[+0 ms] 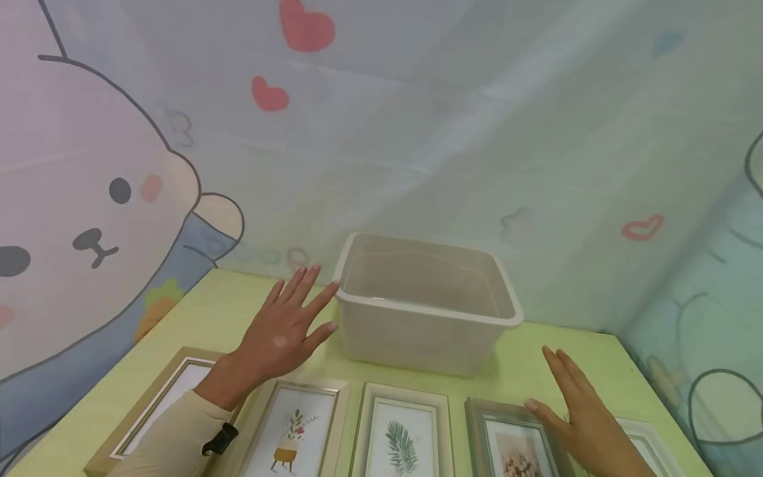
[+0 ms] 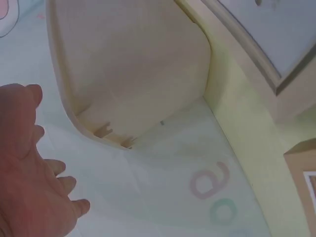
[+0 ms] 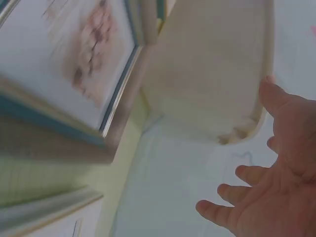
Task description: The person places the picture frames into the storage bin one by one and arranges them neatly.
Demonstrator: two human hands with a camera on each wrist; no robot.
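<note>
A pale beige plastic bin (image 1: 417,338) stands upright toward the back of the table, its inside bare. My left hand (image 1: 286,331) hovers at the bin's left side with fingers spread, the fingertips close by the rim in the head view. Over the right part of the table, my right hand (image 1: 575,411) is held with straight fingers, apart from the bin and above a grey frame with a flower picture (image 1: 511,450). Neither hand holds anything. In the right wrist view the bin (image 3: 207,64) is beyond the thumb.
Several picture frames lie along the table's near side: a tan one (image 1: 149,411), one with a potted plant (image 1: 292,430), one with a green leaf (image 1: 402,437) and a white one (image 1: 646,440). A printed cloth (image 1: 417,132) hangs behind the yellow-green table (image 1: 238,291).
</note>
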